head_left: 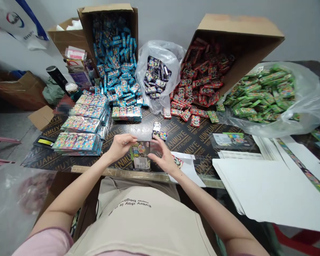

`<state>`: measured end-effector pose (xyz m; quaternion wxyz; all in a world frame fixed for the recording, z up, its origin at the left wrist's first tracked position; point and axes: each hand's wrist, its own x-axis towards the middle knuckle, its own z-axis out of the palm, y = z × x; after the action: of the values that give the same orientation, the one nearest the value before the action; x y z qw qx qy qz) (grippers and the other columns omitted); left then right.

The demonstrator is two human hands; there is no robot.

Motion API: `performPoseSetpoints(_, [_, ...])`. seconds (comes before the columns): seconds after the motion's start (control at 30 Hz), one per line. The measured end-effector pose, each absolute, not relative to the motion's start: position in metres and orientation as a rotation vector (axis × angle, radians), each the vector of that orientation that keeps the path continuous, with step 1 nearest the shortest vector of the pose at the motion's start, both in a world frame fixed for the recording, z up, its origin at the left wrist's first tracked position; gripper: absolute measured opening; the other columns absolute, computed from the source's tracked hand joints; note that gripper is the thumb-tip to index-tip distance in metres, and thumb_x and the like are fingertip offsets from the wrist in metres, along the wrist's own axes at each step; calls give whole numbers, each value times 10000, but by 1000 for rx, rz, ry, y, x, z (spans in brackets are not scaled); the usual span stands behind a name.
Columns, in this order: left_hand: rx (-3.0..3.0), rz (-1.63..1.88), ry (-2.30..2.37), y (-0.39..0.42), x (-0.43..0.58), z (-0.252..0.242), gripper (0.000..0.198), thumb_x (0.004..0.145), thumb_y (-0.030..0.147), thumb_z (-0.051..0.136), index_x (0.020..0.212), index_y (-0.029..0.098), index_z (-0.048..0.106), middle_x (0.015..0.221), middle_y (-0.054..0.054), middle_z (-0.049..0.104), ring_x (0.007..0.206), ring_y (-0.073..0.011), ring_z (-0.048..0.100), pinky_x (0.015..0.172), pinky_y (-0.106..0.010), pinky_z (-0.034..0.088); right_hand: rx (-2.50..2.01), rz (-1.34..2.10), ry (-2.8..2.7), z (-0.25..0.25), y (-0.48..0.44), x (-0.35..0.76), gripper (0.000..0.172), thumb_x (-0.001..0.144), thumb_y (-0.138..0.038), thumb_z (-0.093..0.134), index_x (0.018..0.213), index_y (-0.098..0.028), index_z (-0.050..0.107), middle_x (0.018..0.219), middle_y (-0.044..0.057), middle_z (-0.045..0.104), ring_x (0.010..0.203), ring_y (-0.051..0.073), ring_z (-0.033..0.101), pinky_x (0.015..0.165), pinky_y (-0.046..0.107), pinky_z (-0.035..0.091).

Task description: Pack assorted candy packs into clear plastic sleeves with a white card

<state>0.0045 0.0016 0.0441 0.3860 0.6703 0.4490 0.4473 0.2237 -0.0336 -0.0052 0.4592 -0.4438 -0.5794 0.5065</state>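
Note:
A printed clear plastic bag (pixel 140 155) with a white label panel stands near the table's front edge, between my hands. My left hand (pixel 120 147) pinches at its upper left corner, thumb and fingertips together. On the other side, my right hand (pixel 164 155) curves around the bag's right edge, with thumb and fingers apart. Just beyond the bag lie a few small boxes, one dark purple (pixel 161 135) and one with its pale side up (pixel 157 126). White paper and a red packet (pixel 177 161) are partly beneath my right hand.
Stacks of filled packs (pixel 78 142) stand at left. Behind are a carton of blue boxes (pixel 117 67), a plastic bag of purple ones (pixel 157 76), a tipped carton of red ones (pixel 202 78) and a bag of green ones (pixel 266 92). White sheets (pixel 269 192) overhang at right.

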Motion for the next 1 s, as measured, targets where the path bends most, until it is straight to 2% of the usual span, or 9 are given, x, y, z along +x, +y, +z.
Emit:
performPoseSetpoints(0.13, [1545, 1334, 1275, 3, -8, 46, 34, 657, 271, 779, 665, 247, 757, 778, -52, 755, 774, -226, 695, 789, -340, 530, -1140, 1432, -1315, -27, -25, 212, 551, 705, -258, 734, 1232, -249, 572, 795, -17, 671, 722, 162, 641, 719, 311, 518])
performPoseSetpoints(0.27, [1278, 1551, 1527, -6, -20, 37, 148, 642, 311, 792, 741, 205, 762, 793, -53, 749, 764, -210, 690, 780, -324, 537, -1090, 1223, -1367, -18, 17, 205, 295, 756, -312, 676, 1038, -227, 655, 751, -21, 660, 676, 141, 593, 669, 269, 465])
performPoseSetpoints(0.33, [1203, 1481, 1653, -17, -28, 19, 203, 642, 330, 795, 785, 193, 752, 765, -50, 736, 716, -202, 680, 730, -316, 539, -1060, 1226, -1596, -15, 42, 203, 161, 756, -343, 666, 843, -212, 700, 667, -18, 648, 605, 140, 554, 631, 273, 447])
performPoseSetpoints(0.4, [1208, 1350, 1778, -29, -37, -5, 243, 612, 307, 814, 813, 194, 738, 745, -45, 720, 700, -208, 670, 705, -321, 539, -1020, 1214, -1819, -17, 67, 199, 137, 710, -350, 708, 720, -213, 706, 664, 0, 666, 623, 163, 567, 666, 306, 463])
performPoseSetpoints(0.5, [1472, 1200, 1960, -40, -44, -36, 204, 671, 273, 774, 863, 221, 729, 883, -65, 715, 859, -241, 662, 809, -371, 531, -1038, 982, -1908, -20, 114, 185, 125, 700, -325, 736, 778, -228, 723, 849, 48, 714, 839, 228, 625, 848, 384, 459])
performPoseSetpoints(0.6, [1784, 1014, 1927, -33, -30, -50, 136, 814, 279, 651, 918, 222, 718, 1038, -98, 700, 1014, -258, 634, 920, -424, 504, -1223, 703, -1991, -15, 178, 154, 186, 784, -294, 681, 947, -210, 708, 1035, 93, 701, 1030, 261, 593, 960, 399, 405])
performPoseSetpoints(0.7, [2086, 691, 1710, -14, -2, -57, 326, 854, 316, 618, 1161, 210, 651, 1312, -133, 599, 1254, -309, 517, 1072, -539, 388, -1472, 561, -2161, -11, 239, 111, 302, 822, -266, 649, 1109, -171, 640, 1100, 129, 684, 1080, 286, 563, 960, 402, 394])
performPoseSetpoints(0.83, [2315, 352, 1476, 5, 24, -69, 719, 835, 513, 606, 1446, 208, 379, 1530, -161, 349, 1438, -359, 260, 1132, -677, 183, -1595, 500, -2174, -22, 285, 60, 383, 783, -251, 694, 1130, -133, 583, 1070, 199, 673, 1108, 357, 526, 927, 455, 385])
performPoseSetpoints(1.0, [2292, 360, 1430, 10, 26, -77, 688, 881, 567, 495, 1459, 220, 358, 1528, -150, 357, 1436, -338, 274, 1159, -645, 149, -1644, 505, -2134, -37, 305, 38, 446, 711, -175, 726, 1123, -172, 557, 1064, 146, 670, 1078, 318, 545, 900, 418, 401])
